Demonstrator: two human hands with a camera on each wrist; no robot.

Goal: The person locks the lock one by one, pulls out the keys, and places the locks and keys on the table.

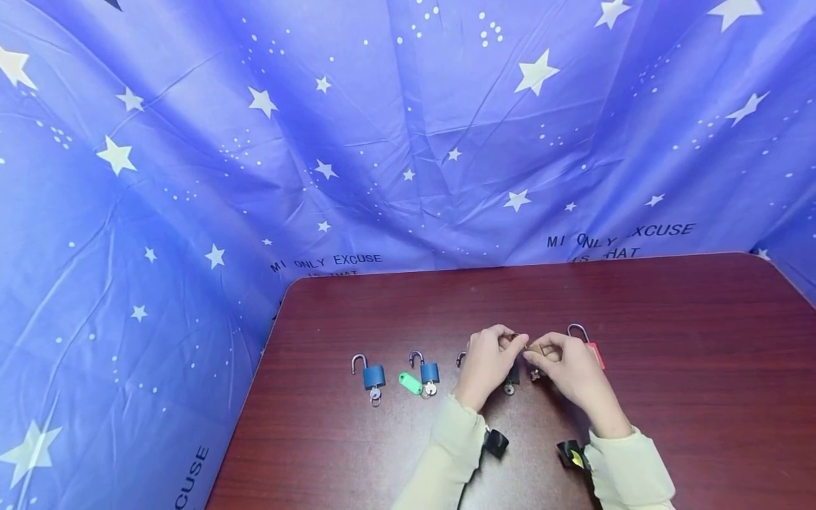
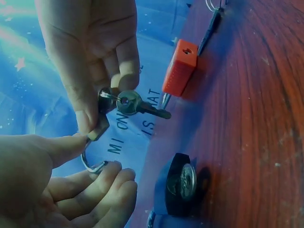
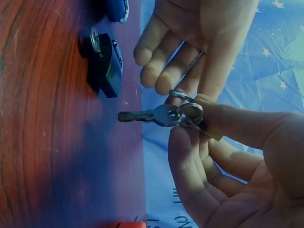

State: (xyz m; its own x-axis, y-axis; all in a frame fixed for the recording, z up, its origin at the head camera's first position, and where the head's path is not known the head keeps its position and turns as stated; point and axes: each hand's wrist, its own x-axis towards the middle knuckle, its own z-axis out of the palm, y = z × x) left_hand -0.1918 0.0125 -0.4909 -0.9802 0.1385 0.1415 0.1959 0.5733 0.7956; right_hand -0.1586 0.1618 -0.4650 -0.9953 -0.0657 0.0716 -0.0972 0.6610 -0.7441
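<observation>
Both hands meet above the table around one small brass-coloured padlock (image 2: 99, 127). My left hand (image 1: 487, 361) pinches its curved metal shackle (image 2: 87, 160) between thumb and fingers. Gripping the body end is my right hand (image 1: 574, 368), whose fingers cover much of the lock. A key (image 3: 164, 115) dangles from a ring (image 3: 192, 114) at the right fingertips. Beneath the left hand, a black padlock (image 3: 107, 71) stands on the table with a key in it. A red padlock (image 1: 596, 356) lies just past the right hand, partly hidden by it.
Two blue padlocks (image 1: 374, 377) with raised shackles and keys lie to the left; a green key tag (image 1: 411, 384) is beside the second (image 1: 430, 373). The dark red table (image 1: 319, 460) ends at a starry blue cloth (image 1: 408, 142). Another shackle shows left of the left hand.
</observation>
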